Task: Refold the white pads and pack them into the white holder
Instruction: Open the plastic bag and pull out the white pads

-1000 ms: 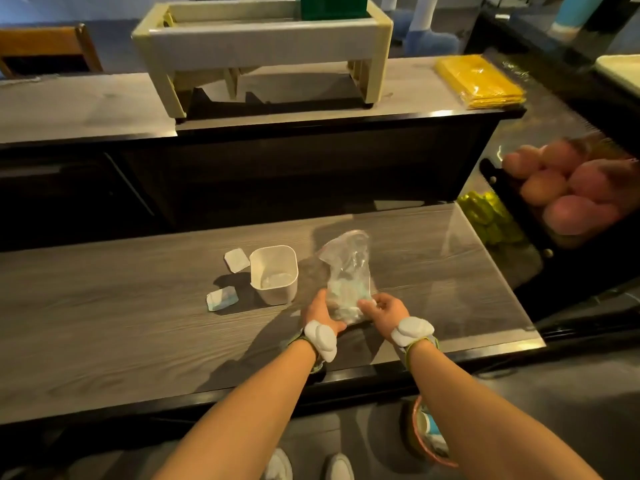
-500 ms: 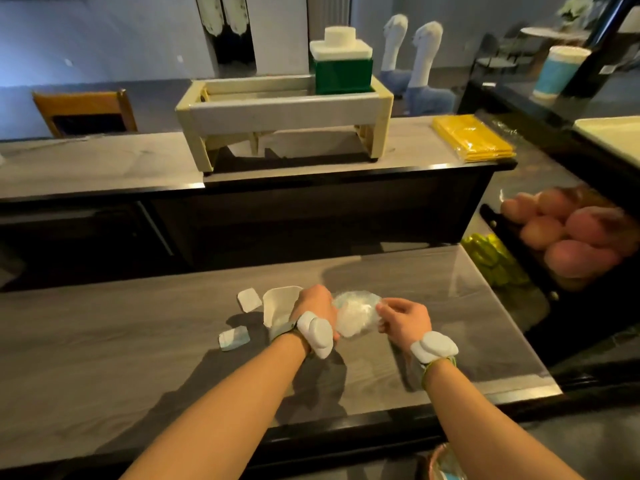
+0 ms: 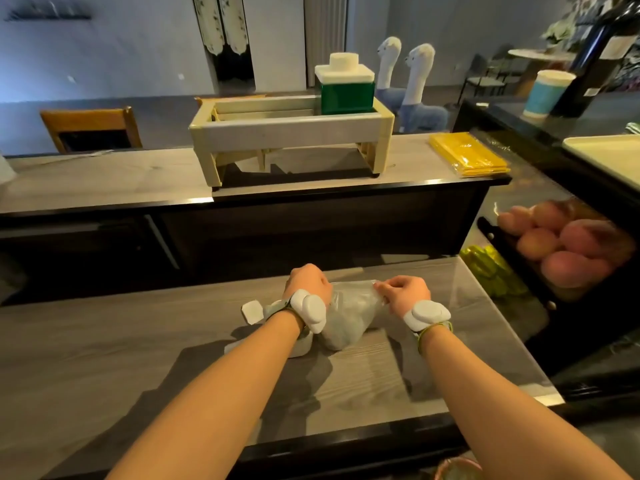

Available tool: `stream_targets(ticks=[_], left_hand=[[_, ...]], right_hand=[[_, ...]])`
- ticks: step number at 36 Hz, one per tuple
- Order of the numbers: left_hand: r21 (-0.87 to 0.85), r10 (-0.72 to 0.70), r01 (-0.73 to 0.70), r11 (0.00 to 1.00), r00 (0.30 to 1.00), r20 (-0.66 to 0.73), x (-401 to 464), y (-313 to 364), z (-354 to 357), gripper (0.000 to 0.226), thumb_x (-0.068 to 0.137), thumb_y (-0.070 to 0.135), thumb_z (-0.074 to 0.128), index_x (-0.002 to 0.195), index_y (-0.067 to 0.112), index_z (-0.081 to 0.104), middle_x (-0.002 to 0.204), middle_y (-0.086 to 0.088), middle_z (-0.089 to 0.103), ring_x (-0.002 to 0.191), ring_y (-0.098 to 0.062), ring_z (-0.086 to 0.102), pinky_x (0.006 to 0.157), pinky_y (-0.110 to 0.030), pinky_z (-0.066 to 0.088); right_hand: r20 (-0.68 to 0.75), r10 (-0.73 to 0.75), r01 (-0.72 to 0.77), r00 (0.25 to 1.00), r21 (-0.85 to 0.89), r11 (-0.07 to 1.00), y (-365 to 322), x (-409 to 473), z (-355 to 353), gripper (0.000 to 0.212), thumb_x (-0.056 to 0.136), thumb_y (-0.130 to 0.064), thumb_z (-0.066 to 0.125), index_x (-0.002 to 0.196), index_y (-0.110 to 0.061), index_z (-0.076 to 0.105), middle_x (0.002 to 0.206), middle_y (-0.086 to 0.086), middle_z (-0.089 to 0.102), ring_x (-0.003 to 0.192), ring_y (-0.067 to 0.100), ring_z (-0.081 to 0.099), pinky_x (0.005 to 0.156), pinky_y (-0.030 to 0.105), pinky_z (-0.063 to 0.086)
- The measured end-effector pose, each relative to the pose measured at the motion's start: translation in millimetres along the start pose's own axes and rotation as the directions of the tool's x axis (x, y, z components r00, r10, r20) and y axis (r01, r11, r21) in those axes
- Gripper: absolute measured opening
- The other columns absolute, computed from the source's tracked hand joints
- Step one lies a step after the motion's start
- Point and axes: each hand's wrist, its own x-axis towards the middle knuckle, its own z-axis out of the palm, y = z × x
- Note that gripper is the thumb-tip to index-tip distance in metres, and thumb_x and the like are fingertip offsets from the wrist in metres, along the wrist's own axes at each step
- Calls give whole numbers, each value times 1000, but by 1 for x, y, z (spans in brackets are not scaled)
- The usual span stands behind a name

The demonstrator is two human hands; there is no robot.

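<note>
A clear plastic bag (image 3: 349, 313) with pale contents hangs over the grey wooden counter (image 3: 104, 358), held between both hands. My left hand (image 3: 306, 282) grips the bag's left top edge with curled fingers. My right hand (image 3: 403, 292) pinches the bag's right top edge. The white holder (image 3: 301, 346) sits on the counter beneath my left forearm, mostly hidden. One small white pad (image 3: 252, 310) lies to the left of my left wrist. A second pad (image 3: 230, 348) peeks out beside my forearm.
A cream wooden rack (image 3: 291, 133) with a green and white box (image 3: 346, 88) stands on the raised back counter, beside a yellow packet (image 3: 467, 157). On the right a glass case holds round orange-pink fruit (image 3: 564, 244) and green items (image 3: 491, 271).
The view has tilted upward. Both hands lifted the bag and moved it toward the holder, with my left arm now covering the holder and the nearer pad.
</note>
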Motion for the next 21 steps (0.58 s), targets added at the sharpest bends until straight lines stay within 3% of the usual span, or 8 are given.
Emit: stream_targets(ticks=[9,14,21], left_hand=[[-51,58,-61,997,997,-54,7,7,-32,23,90,22,59,78,10,75,78,-9,74,73,-27,72,71,-40,62],[-106,84,-94,990,991,-100,9,9,-43,25,90,26,62,67,21,71,72,-3,72,68,-23,71,68,-34,62],[-223,88,-101,970,994,-65,2,9,-53,22,90,25,60,70,25,70,76,1,73,56,-11,66,40,-14,44]], right_hand=[[14,-110,111,994,-73,991,-44,4,-6,22,86,-27,67,70,-12,68,62,3,63,57,16,57,62,32,52],[-10,-143,142,990,-45,989,-57,6,-8,17,88,-24,65,78,-11,70,64,4,63,57,16,57,59,31,52],[-53,-119,120,991,29,992,-57,2,2,20,88,-27,62,79,-10,68,65,5,63,62,19,59,66,36,55]])
